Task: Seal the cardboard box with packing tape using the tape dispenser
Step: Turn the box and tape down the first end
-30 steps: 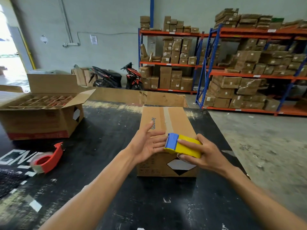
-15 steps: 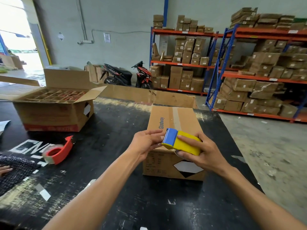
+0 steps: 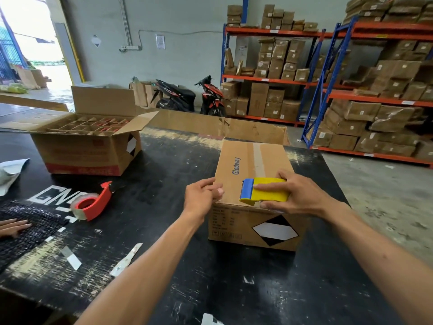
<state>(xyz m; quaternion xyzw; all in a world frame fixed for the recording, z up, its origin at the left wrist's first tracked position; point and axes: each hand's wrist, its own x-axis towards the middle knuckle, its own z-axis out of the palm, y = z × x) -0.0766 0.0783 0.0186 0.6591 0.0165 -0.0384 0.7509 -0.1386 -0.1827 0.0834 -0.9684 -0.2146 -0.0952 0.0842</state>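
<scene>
A closed brown cardboard box (image 3: pixel 248 160) marked "Glodway" stands on the black table (image 3: pixel 164 174), with a strip of clear tape running down the seam of its top. My right hand (image 3: pixel 302 195) grips a yellow tape dispenser with a blue end (image 3: pixel 264 191) and holds it on the near edge of the box top, over the seam. My left hand (image 3: pixel 202 195) hovers at the box's near left corner, fingers loosely curled, holding nothing.
A red tape dispenser (image 3: pixel 93 202) lies on the table to the left. Behind it stands an open box with dividers (image 3: pixel 89 148). Another person's hand (image 3: pixel 14 227) rests on a black mat at far left. Tape scraps lie near the front edge. Shelves of boxes stand at the right.
My left hand has come off the dispenser's blue end and drawn back to the box's left corner. The camera has swung left, showing more of the table and another person's hand.
</scene>
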